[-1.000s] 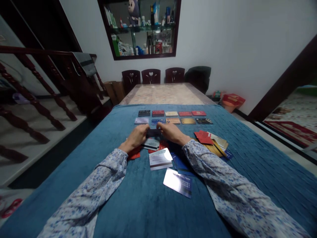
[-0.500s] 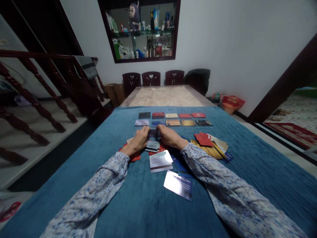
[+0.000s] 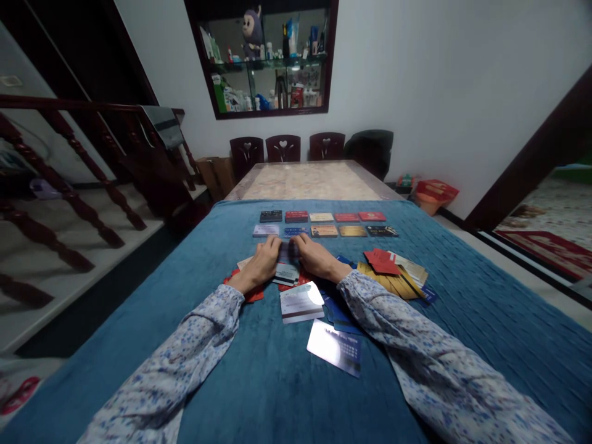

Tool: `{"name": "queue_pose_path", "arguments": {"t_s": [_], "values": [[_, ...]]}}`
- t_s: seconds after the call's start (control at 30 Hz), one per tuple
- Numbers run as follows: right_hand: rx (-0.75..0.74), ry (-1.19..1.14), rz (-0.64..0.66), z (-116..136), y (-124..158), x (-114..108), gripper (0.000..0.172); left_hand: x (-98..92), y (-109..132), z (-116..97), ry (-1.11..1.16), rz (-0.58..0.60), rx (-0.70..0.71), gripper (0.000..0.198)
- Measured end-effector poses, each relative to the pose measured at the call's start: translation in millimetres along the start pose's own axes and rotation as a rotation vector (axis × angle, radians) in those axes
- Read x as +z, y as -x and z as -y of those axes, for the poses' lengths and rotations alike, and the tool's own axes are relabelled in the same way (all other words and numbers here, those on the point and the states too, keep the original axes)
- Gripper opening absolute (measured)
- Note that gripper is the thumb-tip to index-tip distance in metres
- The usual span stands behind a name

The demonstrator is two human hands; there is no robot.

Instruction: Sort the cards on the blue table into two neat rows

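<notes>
My left hand (image 3: 259, 266) and my right hand (image 3: 315, 257) meet over a blue cloth (image 3: 259, 382), each pinching one end of a dark card (image 3: 287, 250) held between them. Just beyond the card lie two neat rows of cards (image 3: 324, 224), red, gold, dark and pale ones. Under and behind my hands is a loose heap of cards (image 3: 296, 290), with a white striped card (image 3: 301, 301) and a shiny blue one (image 3: 335, 348) nearest me.
A second pile of red and gold cards (image 3: 392, 271) lies to the right. Past the cloth the marble tabletop (image 3: 308, 180) runs to several dark chairs (image 3: 283, 148). A wooden stair rail (image 3: 69, 179) stands left, a wall cabinet (image 3: 268, 55) behind.
Both hands have carried the dark card a little farther away, toward the near row of laid-out cards. The view has tilted slightly.
</notes>
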State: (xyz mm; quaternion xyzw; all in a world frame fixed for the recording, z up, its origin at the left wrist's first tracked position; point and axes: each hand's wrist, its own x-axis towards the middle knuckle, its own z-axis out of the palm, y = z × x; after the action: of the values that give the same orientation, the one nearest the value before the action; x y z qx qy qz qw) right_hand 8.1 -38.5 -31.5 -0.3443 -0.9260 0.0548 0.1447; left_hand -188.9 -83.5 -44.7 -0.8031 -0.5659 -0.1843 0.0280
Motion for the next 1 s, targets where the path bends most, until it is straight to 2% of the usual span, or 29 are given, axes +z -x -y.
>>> {"name": "queue_pose_path", "arguments": {"t_s": [0.23, 0.57, 0.77, 0.9, 1.0], "values": [[-0.011, -0.013, -0.035, -4.2, -1.3, 2.8, 0.054, 5.6, -0.4, 4.1, 0.046, -0.081, 0.012, 0.041], [-0.018, -0.024, -0.093, -8.3, -3.1, 6.0, 0.053, 11.5, -0.7, 13.6, 0.132, -0.218, 0.157, 0.049], [-0.019, -0.024, -0.107, -9.6, -3.1, 1.1, 0.056, 10.9, -1.1, 15.9, 0.101, -0.219, 0.193, 0.059], [-0.056, -0.022, -0.129, -14.1, -4.0, 1.2, 0.057, 10.9, -2.1, 18.5, 0.094, -0.197, 0.165, 0.064], [-0.083, -0.019, -0.14, -16.0, -4.8, 1.5, 0.051, 8.3, -3.0, 20.2, 0.1, -0.176, 0.133, 0.067]]}}
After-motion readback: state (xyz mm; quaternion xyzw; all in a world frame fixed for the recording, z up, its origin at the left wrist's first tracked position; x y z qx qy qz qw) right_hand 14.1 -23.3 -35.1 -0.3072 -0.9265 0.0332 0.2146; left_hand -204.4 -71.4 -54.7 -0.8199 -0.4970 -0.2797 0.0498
